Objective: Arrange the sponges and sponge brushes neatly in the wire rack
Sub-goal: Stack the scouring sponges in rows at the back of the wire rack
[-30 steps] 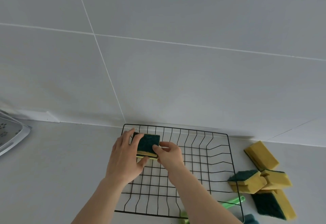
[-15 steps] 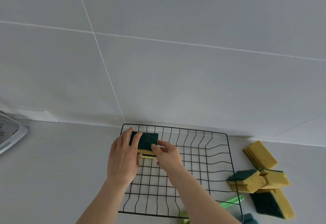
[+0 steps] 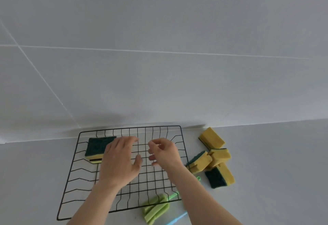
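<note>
A black wire rack (image 3: 184,151) lies on the grey counter against the wall. In its far left corner sits a stack of green-topped yellow sponges (image 3: 96,147). My left hand (image 3: 120,161) hovers over the rack just right of that stack, fingers spread and holding nothing. My right hand (image 3: 164,153) is over the rack's middle, fingers loosely curled and empty. Right of the rack lies a loose pile of several yellow and green sponges (image 3: 215,161). A green sponge brush (image 3: 156,208) lies at the rack's near edge, beside a light blue handle (image 3: 177,218).
A pale tiled wall (image 3: 159,65) rises directly behind the rack. Bare grey counter (image 3: 35,171) extends left of the rack and also to the far right beyond the sponge pile.
Both hands have let go of the sponge stack, which now rests in the rack's far left corner. The hands pulled back right toward the rack's middle. The camera view shifted right.
</note>
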